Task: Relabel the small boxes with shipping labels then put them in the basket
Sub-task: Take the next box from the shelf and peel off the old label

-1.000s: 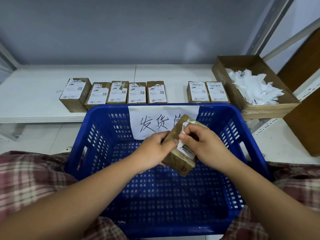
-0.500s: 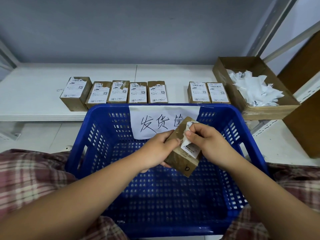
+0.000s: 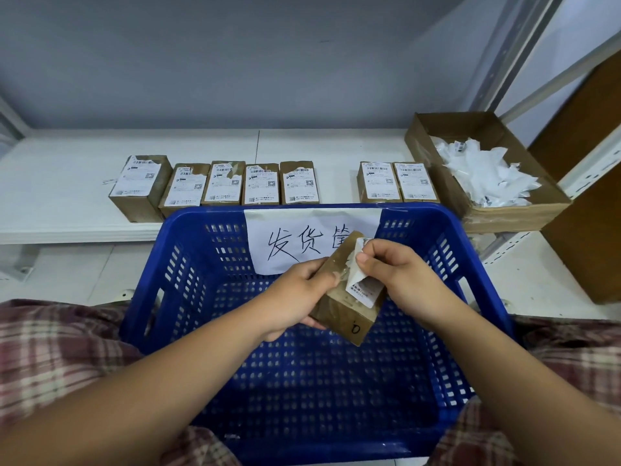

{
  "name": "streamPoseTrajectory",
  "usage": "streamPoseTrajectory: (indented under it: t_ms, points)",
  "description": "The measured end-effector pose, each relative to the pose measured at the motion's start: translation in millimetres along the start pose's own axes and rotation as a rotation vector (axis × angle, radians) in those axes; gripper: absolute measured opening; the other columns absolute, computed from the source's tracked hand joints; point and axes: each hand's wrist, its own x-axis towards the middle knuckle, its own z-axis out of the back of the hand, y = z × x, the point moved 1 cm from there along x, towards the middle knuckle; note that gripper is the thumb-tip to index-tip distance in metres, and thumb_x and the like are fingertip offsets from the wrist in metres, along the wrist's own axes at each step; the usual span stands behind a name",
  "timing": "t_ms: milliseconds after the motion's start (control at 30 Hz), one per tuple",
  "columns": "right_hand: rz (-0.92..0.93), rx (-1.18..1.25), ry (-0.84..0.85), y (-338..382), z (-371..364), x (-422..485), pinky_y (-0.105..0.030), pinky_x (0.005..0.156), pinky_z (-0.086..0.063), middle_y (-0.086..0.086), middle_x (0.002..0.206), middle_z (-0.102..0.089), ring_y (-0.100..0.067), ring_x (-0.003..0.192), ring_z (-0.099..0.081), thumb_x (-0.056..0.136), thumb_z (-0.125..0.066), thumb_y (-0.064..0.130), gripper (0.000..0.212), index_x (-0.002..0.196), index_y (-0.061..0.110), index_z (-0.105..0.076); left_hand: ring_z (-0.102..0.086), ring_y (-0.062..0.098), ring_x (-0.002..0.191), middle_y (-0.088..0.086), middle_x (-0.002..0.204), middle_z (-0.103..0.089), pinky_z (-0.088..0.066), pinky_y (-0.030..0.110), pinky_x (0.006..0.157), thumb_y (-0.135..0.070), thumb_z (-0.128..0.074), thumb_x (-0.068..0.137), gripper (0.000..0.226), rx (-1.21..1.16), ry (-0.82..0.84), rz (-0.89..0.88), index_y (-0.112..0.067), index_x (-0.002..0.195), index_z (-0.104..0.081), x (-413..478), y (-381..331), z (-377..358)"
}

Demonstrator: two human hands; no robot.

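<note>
Over the blue basket [image 3: 188, 297] my left hand [image 3: 295, 297] grips a small brown box [image 3: 339, 311], tilted with its top end away from me. A white shipping label [image 3: 361, 284] on the box's upper face is partly peeled, its top corner curled up. My right hand [image 3: 393, 277] pinches that lifted corner between thumb and fingers. The basket holds nothing I can see inside; a white paper sign [image 3: 302, 240] with handwritten characters hangs on its far wall.
Several small labelled brown boxes [image 3: 262, 183] stand in a row on the white shelf [image 3: 67, 183] behind the basket, two more [image 3: 396, 181] to the right. An open cardboard carton [image 3: 504, 213] with torn white label scraps sits at the right. A brown board leans far right.
My right hand has drawn the label's top corner further down and off the box face. The box has shifted slightly in my left hand.
</note>
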Motion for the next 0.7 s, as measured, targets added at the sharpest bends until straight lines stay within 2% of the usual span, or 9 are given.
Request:
streamPoseTrajectory:
  t_ms: [67,133,200,267,367,433,500,600,700]
  points:
    - [0.031,-0.045,-0.048,1.4,-1.6,-0.5,-0.035,0.069,-0.048,-0.009,0.076,-0.065,-0.017,0.07,-0.059,0.098,-0.056,0.02,0.019,0.082,0.01,-0.061,-0.07,0.022,0.09,0.003,0.098,-0.072,-0.059,0.042,0.079,-0.028,-0.044,0.1,0.017,-0.011,-0.034,0.005,-0.031,0.107,-0.06,-0.4,0.8,0.8]
    - [0.094,-0.086,-0.109,3.1,-5.0,-2.3,-0.031,0.066,-0.05,-0.002,0.078,-0.067,-0.012,0.069,-0.061,0.097,-0.057,0.02,0.007,0.096,0.027,-0.056,-0.07,0.022,0.091,0.005,0.1,-0.072,-0.058,0.044,0.08,-0.03,-0.046,0.099,0.019,-0.042,-0.067,0.02,-0.029,0.112,-0.06,-1.2,1.9,0.7]
    - [0.199,-0.176,-0.127,3.0,-10.1,-5.0,-0.022,0.059,-0.046,0.001,0.078,-0.065,-0.005,0.063,-0.057,0.098,-0.055,0.017,0.026,0.107,0.039,-0.046,-0.07,0.022,0.091,0.006,0.101,-0.072,-0.058,0.044,0.08,-0.031,-0.047,0.098,0.02,-0.065,-0.092,0.034,-0.028,0.114,-0.059,-1.2,2.7,0.5]
    - [0.312,-0.353,-0.125,2.7,-13.4,-5.6,-0.014,0.063,-0.042,0.003,0.084,-0.063,-0.004,0.071,-0.056,0.099,-0.052,0.015,0.023,0.116,0.031,-0.055,-0.071,0.023,0.089,0.008,0.1,-0.072,-0.058,0.045,0.08,-0.031,-0.047,0.098,0.021,-0.071,-0.111,0.039,-0.027,0.114,-0.059,-0.4,2.8,0.4]
    - [0.339,-0.451,-0.108,0.5,-13.4,-4.6,-0.016,0.073,-0.04,0.007,0.09,-0.065,-0.004,0.086,-0.057,0.098,-0.048,0.037,0.028,0.1,0.019,-0.068,-0.071,0.022,0.087,0.007,0.097,-0.073,-0.059,0.041,0.077,-0.031,-0.047,0.098,0.021,-0.052,-0.137,0.027,-0.03,0.115,-0.059,-0.1,2.3,0.8]
    - [0.306,-0.442,-0.107,1.8,-14.6,-5.1,-0.015,0.071,-0.039,0.013,0.088,-0.062,-0.003,0.086,-0.056,0.085,-0.042,0.062,0.045,0.092,0.025,-0.065,-0.071,0.021,0.086,0.006,0.097,-0.073,-0.06,0.04,0.075,-0.031,-0.046,0.098,0.021,-0.036,-0.153,0.009,-0.031,0.113,-0.06,-0.8,1.9,0.7]
    - [0.284,-0.459,-0.144,1.6,-18.2,-6.4,-0.009,0.069,-0.036,0.018,0.087,-0.058,0.001,0.083,-0.053,0.073,-0.049,0.069,0.045,0.09,0.029,-0.06,-0.071,0.021,0.087,0.004,0.098,-0.072,-0.06,0.041,0.075,-0.029,-0.045,0.098,0.02,-0.029,-0.186,-0.011,-0.031,0.109,-0.061,-1.3,1.6,0.0]
    - [0.232,-0.468,-0.203,-2.5,-24.7,-5.9,-0.006,0.064,-0.035,0.023,0.078,-0.053,0.007,0.072,-0.05,0.075,-0.073,0.05,0.032,0.09,0.027,-0.057,-0.07,0.021,0.089,0.003,0.102,-0.069,-0.059,0.043,0.076,-0.024,-0.043,0.098,0.023,-0.017,-0.223,-0.037,-0.033,0.109,-0.061,-1.3,2.1,-0.8]
    - [0.137,-0.383,-0.173,-1.5,-24.2,-5.7,-0.016,0.06,-0.046,0.014,0.079,-0.061,-0.006,0.07,-0.059,0.079,-0.077,0.035,0.023,0.092,0.025,-0.06,-0.069,0.022,0.09,0.005,0.1,-0.069,-0.059,0.045,0.075,-0.023,-0.046,0.097,0.021,-0.005,-0.233,-0.045,-0.036,0.106,-0.061,-1.6,3.1,0.1]
